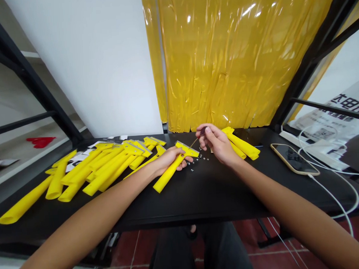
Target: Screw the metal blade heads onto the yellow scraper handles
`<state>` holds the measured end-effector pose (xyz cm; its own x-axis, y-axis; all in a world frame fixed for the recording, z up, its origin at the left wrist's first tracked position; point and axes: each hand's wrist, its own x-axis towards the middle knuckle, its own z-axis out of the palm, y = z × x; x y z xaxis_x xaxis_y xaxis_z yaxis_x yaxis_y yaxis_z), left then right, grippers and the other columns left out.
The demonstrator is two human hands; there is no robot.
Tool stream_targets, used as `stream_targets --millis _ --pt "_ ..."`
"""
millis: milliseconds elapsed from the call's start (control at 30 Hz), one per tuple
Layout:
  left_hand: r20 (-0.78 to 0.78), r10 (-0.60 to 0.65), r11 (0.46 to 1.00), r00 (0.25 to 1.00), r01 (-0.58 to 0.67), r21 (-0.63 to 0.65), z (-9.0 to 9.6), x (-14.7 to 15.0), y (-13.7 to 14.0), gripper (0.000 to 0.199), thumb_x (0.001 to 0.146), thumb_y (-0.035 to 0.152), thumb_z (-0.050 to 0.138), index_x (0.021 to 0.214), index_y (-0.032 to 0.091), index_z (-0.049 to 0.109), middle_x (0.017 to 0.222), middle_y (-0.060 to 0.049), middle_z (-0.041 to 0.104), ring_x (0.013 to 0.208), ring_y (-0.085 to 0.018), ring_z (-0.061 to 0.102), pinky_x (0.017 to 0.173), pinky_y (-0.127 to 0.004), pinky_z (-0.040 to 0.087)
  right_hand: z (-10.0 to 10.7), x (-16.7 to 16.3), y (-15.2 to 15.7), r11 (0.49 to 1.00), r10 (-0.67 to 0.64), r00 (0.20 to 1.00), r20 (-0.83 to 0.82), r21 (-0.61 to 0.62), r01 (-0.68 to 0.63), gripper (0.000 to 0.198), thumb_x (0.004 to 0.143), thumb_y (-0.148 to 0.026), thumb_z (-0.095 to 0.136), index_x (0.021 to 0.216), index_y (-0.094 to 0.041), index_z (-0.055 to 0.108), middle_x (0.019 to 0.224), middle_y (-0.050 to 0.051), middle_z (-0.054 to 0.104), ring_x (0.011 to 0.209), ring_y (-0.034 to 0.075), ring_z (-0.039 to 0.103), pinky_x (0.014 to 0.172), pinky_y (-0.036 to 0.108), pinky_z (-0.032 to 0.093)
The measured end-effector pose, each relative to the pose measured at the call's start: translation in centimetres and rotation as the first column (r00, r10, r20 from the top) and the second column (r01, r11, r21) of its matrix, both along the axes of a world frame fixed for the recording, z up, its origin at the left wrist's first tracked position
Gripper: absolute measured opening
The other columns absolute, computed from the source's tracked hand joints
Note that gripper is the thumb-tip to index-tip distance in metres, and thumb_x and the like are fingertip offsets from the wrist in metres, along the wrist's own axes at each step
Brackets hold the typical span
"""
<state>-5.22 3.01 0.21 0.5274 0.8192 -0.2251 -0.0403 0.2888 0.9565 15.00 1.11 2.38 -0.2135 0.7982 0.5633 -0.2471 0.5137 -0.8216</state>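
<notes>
My left hand (172,158) is closed around a yellow scraper (166,178), whose wide head with a metal strip points away from me and whose hollow handle angles down toward the table's front. In my right hand (217,142) is a screwdriver (194,142) with a dark handle, mostly hidden by the fingers. Its thin shaft reaches left to the scraper's head; whether the tip sits in a screw is too small to tell. Several small screws and nuts (200,157) lie scattered on the black table (212,193) between and below the hands.
A pile of yellow scrapers (99,166) covers the table's left side. More yellow handles (243,144) lie behind my right hand. A phone (293,159) with a white cable (330,201) rests on the right. Black frame posts (28,74) and a yellow strip curtain (223,60) stand around the table.
</notes>
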Motion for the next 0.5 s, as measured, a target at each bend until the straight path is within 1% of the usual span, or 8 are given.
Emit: stream_targets --millis 100,167,267,500 --pt "-0.028 0.012 0.997 1.0 -0.01 0.074 0.05 0.05 -0.36 0.021 0.088 0.024 0.062 0.106 0.014 0.056 0.095 -0.015 0.073 0.057 -0.015 0.065 0.038 -0.021 0.043 -0.07 -0.18 -0.02 1.0 -0.003 0.999 -0.045 0.004 0.003 0.031 0.097 -0.053 0.054 0.108 -0.025 0.061 0.099 0.004 0.06 0.066 0.01 0.054 0.056 0.025 0.048" --pt "-0.021 -0.014 0.996 1.0 0.016 0.093 -0.01 0.0 -0.41 0.026 0.088 0.027 0.065 0.109 0.015 0.056 0.098 -0.015 0.073 0.059 -0.016 0.067 0.039 -0.021 0.045 -0.1 -0.32 -0.11 1.0 0.01 1.0 -0.025 0.006 -0.01 0.032 0.097 -0.055 0.054 0.108 -0.025 0.06 0.099 0.004 0.06 0.067 0.01 0.054 0.059 0.026 0.049" --pt "-0.002 -0.047 0.993 0.999 0.047 0.104 -0.2 -0.13 -0.2 0.028 0.088 0.028 0.067 0.11 0.016 0.055 0.098 -0.014 0.073 0.059 -0.016 0.067 0.038 -0.021 0.046 -0.12 -0.46 -0.25 1.0 0.019 1.0 0.016 0.02 -0.019 0.034 0.095 -0.056 0.055 0.107 -0.024 0.059 0.099 0.004 0.06 0.067 0.011 0.054 0.061 0.027 0.049" --pt "-0.002 -0.087 0.99 0.996 0.087 0.111 -0.38 -0.29 0.12 0.03 0.088 0.029 0.067 0.112 0.015 0.056 0.094 -0.013 0.072 0.059 -0.016 0.067 0.037 -0.021 0.046 -0.24 -0.35 -0.04 0.999 0.015 0.999 0.03 0.044 -0.016 0.032 0.097 -0.054 0.054 0.107 -0.024 0.059 0.098 0.003 0.06 0.068 0.01 0.054 0.062 0.026 0.049"
